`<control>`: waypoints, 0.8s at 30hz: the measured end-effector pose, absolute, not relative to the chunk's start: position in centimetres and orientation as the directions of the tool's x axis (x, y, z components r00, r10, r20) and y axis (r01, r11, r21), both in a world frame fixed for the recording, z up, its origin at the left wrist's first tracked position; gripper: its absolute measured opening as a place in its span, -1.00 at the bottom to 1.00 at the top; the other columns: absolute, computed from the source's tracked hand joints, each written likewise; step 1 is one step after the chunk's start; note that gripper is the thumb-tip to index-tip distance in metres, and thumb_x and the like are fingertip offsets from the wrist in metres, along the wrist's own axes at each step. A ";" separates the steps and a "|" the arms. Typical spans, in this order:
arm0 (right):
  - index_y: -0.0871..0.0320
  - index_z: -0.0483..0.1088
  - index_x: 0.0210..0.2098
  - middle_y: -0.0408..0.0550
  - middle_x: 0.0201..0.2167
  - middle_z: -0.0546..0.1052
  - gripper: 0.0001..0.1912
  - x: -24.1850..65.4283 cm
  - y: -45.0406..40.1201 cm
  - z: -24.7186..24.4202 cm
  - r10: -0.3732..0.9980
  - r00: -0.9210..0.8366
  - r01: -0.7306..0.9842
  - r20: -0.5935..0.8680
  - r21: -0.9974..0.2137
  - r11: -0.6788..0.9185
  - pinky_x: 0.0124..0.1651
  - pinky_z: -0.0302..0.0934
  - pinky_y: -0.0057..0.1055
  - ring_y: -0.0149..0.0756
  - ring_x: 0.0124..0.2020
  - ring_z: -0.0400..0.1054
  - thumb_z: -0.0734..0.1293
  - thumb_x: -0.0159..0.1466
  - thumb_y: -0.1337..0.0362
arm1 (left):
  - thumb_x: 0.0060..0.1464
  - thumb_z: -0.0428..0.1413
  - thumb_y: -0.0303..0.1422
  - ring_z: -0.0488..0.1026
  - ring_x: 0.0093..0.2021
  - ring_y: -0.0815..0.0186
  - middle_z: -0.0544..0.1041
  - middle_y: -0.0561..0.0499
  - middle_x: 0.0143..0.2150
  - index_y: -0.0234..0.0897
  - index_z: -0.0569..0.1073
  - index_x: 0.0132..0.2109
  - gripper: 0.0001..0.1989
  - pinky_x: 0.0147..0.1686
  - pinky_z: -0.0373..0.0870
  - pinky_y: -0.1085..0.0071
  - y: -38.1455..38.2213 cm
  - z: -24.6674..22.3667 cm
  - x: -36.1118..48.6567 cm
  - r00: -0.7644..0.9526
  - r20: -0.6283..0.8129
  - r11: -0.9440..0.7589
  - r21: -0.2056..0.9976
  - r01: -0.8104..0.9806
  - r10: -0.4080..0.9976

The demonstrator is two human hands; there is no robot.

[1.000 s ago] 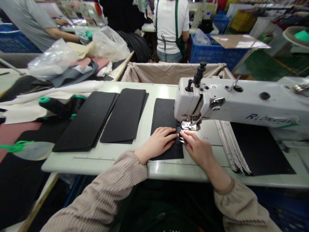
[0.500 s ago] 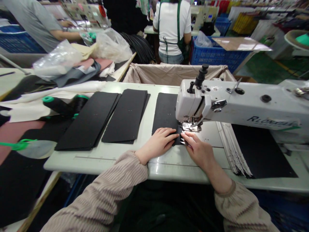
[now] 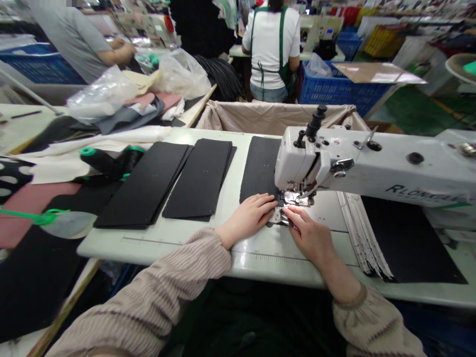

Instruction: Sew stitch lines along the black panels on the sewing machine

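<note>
A black flat panel (image 3: 260, 166) lies under the presser foot of the white sewing machine (image 3: 297, 158), partly hidden behind its head. My left hand (image 3: 251, 215) rests flat with outstretched fingers, fingertips on the panel's near edge by the needle area. Just right of it, my right hand (image 3: 310, 233) is closed around small metal thread snips (image 3: 287, 217), only partly visible between the fingers. Its fingertips are close to the metal needle plate (image 3: 275, 216).
Two stacks of black panels, one farther left (image 3: 145, 183) and one nearer (image 3: 201, 178), lie on the table. A pile of white-edged panels (image 3: 409, 238) sits right, under the machine arm. Thread cones (image 3: 98, 158) stand left. A cloth-lined bin (image 3: 256, 116) and co-workers are beyond.
The black panel has slid away from me under the presser foot, baring the plate near my fingers. Both hands stay almost in place. The whole view has shifted slightly.
</note>
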State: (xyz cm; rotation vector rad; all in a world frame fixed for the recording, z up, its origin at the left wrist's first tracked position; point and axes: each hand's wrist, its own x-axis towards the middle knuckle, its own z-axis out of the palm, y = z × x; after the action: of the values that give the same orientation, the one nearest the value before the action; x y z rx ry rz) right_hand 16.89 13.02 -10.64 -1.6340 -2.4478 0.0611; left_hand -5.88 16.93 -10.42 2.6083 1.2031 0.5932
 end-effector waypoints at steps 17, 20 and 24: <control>-0.11 0.26 0.27 -0.18 0.25 0.37 -0.51 16.9 13.1 -10.7 0.923 -0.358 0.912 0.143 -0.158 0.379 -0.31 0.40 -0.38 -0.27 -0.15 0.49 0.16 0.37 0.26 | 0.35 -0.05 -0.25 0.13 0.38 0.17 0.23 -0.10 0.37 -0.24 0.26 0.31 -0.55 0.35 0.06 0.11 18.0 -10.9 -5.7 0.572 0.228 -0.614 0.348 0.708 0.788; -0.11 0.25 0.27 -0.18 0.25 0.36 -0.51 16.9 13.1 -10.7 0.922 -0.360 0.911 0.142 -0.160 0.380 -0.30 0.39 -0.38 -0.27 -0.14 0.49 0.16 0.37 0.26 | 0.35 -0.05 -0.24 0.12 0.39 0.17 0.22 -0.11 0.38 -0.25 0.24 0.33 -0.54 0.36 0.04 0.11 18.0 -10.9 -5.7 0.572 0.222 -0.612 0.352 0.708 0.789; -0.11 0.27 0.26 -0.16 0.25 0.37 -0.52 16.9 13.1 -10.7 0.924 -0.357 0.913 0.138 -0.156 0.376 -0.30 0.39 -0.38 -0.27 -0.15 0.49 0.16 0.36 0.26 | 0.35 -0.05 -0.24 0.12 0.39 0.17 0.22 -0.11 0.38 -0.23 0.25 0.32 -0.54 0.35 0.06 0.10 18.1 -10.9 -5.8 0.573 0.225 -0.614 0.362 0.701 0.788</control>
State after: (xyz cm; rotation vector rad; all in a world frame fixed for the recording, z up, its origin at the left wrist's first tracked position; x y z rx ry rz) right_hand 16.91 13.08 -10.65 -1.6479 -2.4321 0.0767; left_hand -5.78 18.07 -10.87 2.5735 1.2396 0.5396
